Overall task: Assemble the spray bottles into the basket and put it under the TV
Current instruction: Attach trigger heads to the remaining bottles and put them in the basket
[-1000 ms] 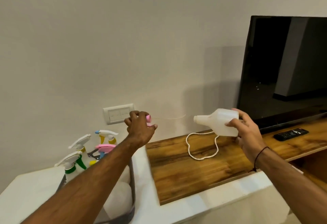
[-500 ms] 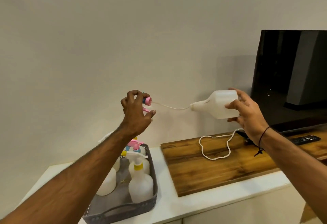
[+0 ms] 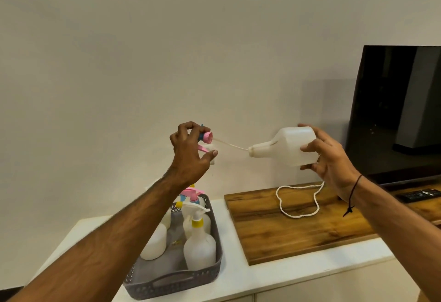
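Against the bare wall, your left hand (image 3: 188, 151) pinches the sprayer (image 3: 204, 137) and your right hand (image 3: 330, 158) clasps the bottle (image 3: 286, 146) sideways, so the tube (image 3: 229, 145) feeds its neck

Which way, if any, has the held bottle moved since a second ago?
Yes: the bottle has risen, sitting clearly higher above the wooden board.

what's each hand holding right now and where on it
The left hand pinches the pink spray head by its top, its tube running into the bottle's mouth. The right hand grips the white bottle around its base end.
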